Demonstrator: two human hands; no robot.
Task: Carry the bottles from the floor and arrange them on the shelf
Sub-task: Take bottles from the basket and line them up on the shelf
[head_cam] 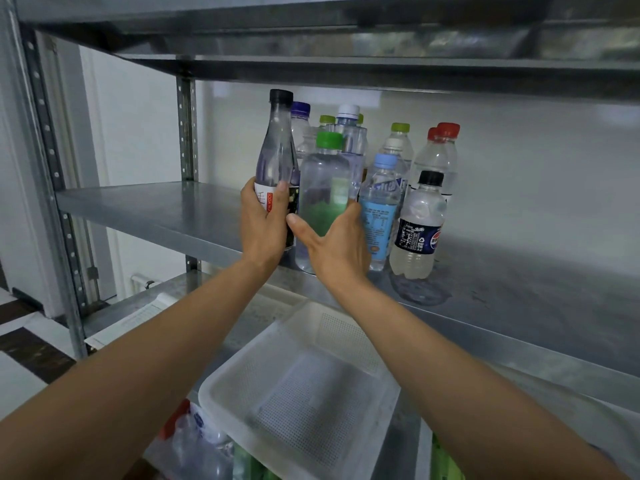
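So both hands are up at the middle metal shelf (pixel 156 209) right now. The right hand (pixel 332 240) is wrapped around the lower half of the green-capped bottle (pixel 323 181), thumb on its left side and fingers curled round the right, and the bottle stands upright at the shelf's front edge. Touching that bottle on its left is a tall clear soda water bottle (pixel 277 147) with a black cap and a red and white label. The left hand (pixel 265 220) is gripping it around the label, though I can't tell if its base is actually down on the shelf since the hand covers it. Just right of the green-capped bottle there's a blue-capped bottle (pixel 381 202) with a light blue label, and further right a small Pepsi bottle (pixel 420 226) with a black cap and pale liquid inside. Behind the green-capped one is a bunch more: a purple-capped bottle (pixel 300 114), a white-capped bottle (pixel 349 133), a few lime-capped ones, and off to the back right two red-capped bottles (pixel 443 147). Below the green-capped bottle, one level down, sits a white perforated plastic basket (pixel 301 393), with some bagged bottles (pixel 194 441) lower still to the left.
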